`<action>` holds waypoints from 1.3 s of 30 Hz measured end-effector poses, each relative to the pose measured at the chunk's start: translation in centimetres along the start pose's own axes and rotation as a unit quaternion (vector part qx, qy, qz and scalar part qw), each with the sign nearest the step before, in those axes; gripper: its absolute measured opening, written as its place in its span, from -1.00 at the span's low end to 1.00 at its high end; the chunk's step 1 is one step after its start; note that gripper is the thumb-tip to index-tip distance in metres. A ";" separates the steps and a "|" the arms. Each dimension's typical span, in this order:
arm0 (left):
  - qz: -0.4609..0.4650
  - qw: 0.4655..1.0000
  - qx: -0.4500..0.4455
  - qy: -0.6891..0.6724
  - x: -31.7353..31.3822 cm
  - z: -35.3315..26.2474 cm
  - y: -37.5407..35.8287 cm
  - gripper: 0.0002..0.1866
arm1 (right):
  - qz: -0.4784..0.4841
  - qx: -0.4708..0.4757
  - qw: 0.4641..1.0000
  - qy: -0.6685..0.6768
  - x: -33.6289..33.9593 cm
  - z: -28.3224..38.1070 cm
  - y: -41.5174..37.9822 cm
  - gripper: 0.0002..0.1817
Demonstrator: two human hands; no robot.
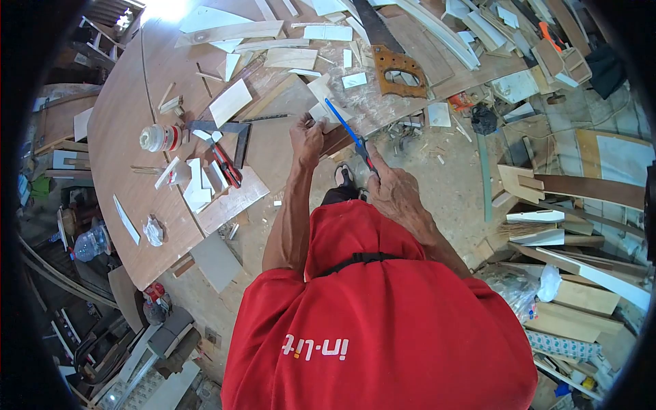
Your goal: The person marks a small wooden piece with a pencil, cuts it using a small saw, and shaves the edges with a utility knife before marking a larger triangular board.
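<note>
Saw point(343, 121), one: thin blue blade, dark grip with red, over the near edge of the table point(116, 137); blade slants away and to the left. Right hand point(398, 188): fingers wrapped firmly about the saw's grip, just off the same edge.

Left hand point(309, 139): at the near edge, fingers drawn in against a pale piece point(320, 110) beside the blade; whether they clamp it or merely rest there cannot be told. Contact between blade and piece: likewise unclear.

Handsaw point(387, 52), one: wooden handle by the near edge, to the right of the hands, blade toward the far side.

Square point(242, 147), black, left of the left hand. Knife point(225, 166), red and black, just beside it, toward the near edge.

Jar point(162, 138), one, towards the table's left edge. White offcuts point(197, 191), several, near the knife. Crumpled plastic point(152, 231) and a white strip point(126, 219), towards the near left corner.
</note>
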State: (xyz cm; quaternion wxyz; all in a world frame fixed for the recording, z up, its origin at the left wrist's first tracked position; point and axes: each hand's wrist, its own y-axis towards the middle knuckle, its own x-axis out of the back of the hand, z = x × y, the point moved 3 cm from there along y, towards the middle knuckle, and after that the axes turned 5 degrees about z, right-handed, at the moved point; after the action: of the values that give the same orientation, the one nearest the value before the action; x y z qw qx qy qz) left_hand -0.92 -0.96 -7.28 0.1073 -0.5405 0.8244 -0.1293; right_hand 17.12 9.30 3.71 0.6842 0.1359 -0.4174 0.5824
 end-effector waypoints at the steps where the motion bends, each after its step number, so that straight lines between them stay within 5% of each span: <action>1: 0.001 0.999 0.009 -0.043 -0.2 0.1 0.0 -0.75 | 0.001 -0.001 1.000 0.000 0.1 -0.1 -0.1 -0.30; 21: 0.005 1.000 0.006 -0.028 0.1 0.7 1.0 -0.73 | 0.037 0.003 0.999 -0.025 0.5 -0.4 0.2 -0.35; 26: -0.002 0.989 -0.049 0.142 0.3 -0.1 1.0 -0.73 | 0.022 0.006 0.999 -0.037 -0.9 -0.8 0.5 -0.35; 30: -0.015 0.999 -0.012 0.046 -0.4 -0.8 0.5 -0.74 | 0.031 0.011 0.998 -0.059 -0.5 0.3 0.7 -0.34; 39: 0.040 0.930 -0.029 0.365 0.3 -1.9 2.3 -0.62 | 0.052 -0.011 0.996 -0.066 -0.6 -0.3 1.1 -0.29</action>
State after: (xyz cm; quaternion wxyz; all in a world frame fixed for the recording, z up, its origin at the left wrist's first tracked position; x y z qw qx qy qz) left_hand -3.64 -0.22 -6.30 -0.2121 -0.4256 0.8309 -0.2890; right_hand 16.24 9.40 2.79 0.6253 0.1440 -0.4745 0.6026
